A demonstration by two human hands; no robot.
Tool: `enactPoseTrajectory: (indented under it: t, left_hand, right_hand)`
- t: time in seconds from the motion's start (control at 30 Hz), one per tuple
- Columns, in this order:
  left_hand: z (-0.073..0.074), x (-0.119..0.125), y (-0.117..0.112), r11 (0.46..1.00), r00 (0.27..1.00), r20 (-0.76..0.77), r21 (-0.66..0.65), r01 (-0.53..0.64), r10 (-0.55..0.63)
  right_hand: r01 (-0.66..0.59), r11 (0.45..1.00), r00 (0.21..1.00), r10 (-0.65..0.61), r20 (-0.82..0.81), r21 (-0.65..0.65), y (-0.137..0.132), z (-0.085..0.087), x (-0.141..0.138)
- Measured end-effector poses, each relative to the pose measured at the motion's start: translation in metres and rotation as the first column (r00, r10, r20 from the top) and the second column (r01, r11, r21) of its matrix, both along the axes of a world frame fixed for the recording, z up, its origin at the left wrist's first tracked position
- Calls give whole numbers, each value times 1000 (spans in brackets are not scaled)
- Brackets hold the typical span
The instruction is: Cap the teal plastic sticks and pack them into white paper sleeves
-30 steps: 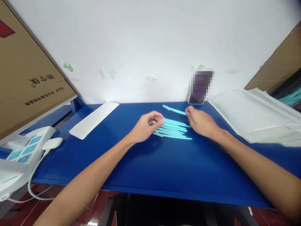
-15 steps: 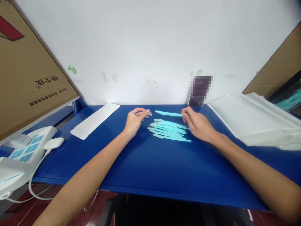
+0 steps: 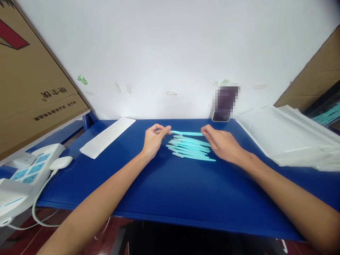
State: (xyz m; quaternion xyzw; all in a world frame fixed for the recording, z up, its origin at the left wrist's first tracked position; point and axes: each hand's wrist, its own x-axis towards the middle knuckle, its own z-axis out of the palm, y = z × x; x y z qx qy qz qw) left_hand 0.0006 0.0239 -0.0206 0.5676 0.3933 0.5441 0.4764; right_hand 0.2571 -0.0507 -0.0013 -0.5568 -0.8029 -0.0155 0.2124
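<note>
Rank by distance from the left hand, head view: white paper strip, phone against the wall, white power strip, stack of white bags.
From the left hand:
1. White paper strip, to its left on the blue mat.
2. Phone, far side, propped at the wall to the right.
3. White power strip, far left, off the mat's edge.
4. Stack of white bags, far right.

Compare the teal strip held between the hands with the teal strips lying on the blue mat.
The held strip is pinched at its ends by the left hand and right hand; the pile of strips lies loose on the blue mat. The held strip is single, the pile overlapped. Both are teal and slender.
</note>
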Motion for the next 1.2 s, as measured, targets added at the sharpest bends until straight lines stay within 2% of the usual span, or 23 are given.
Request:
enactPoseTrajectory:
  t: [0.23, 0.37, 0.47, 0.57, 0.67, 0.77, 0.87, 0.93, 1.0, 1.03, 1.13, 1.2]
  left_hand:
    - [-1, 5, -8, 999, 993, -121, 42, -3, 8]
    - [0, -1, -4, 979, 934, -358, 188, 79, -7]
    - [0, -12, 9, 937, 848, -519, 339, 87, 109]
    - [1, -32, 27, 906, 783, -563, 423, -3, 265]
    - [4, -63, 47, 874, 665, -604, 460, -159, 439]
    - [8, -98, 63, 824, 500, -655, 457, -335, 566]
    - [11, -129, 73, 779, 356, -706, 464, -420, 612]
    - [10, -144, 76, 743, 243, -734, 491, -456, 634]
    - [7, -154, 78, 724, 135, -779, 484, -491, 612]
    - [5, -158, 78, 735, 98, -818, 448, -509, 567]
    - [0, -157, 77, 818, 62, -942, 253, -517, 331]
    - [1, -147, 74, 877, 35, -975, 180, -445, 218]
  right_hand:
    - [-47, 999, 999, 47, -15, -6, -4, 2, -16]
    - [-86, 996, 996, 85, 32, 28, -4, 2, -13]
    - [-38, 998, 999, 37, 33, 46, -2, 2, -7]
    - [26, 999, 999, -27, -21, -44, -1, 1, -6]
    - [29, 990, 996, -40, -80, -139, -4, 1, -9]
    - [-31, 988, 995, 16, -103, -154, -8, 1, -15]
    - [-141, 979, 990, 136, -45, -144, -12, 3, -20]
    - [-160, 966, 986, 164, 6, -202, -10, 6, -21]
    - [-118, 946, 988, 142, 57, -301, -3, 11, -22]
    - [-90, 928, 988, 130, 87, -362, 3, 15, -22]
    - [17, 830, 971, 118, 207, -557, 22, 32, -29]
    - [107, 772, 944, 119, 308, -626, 34, 44, -39]
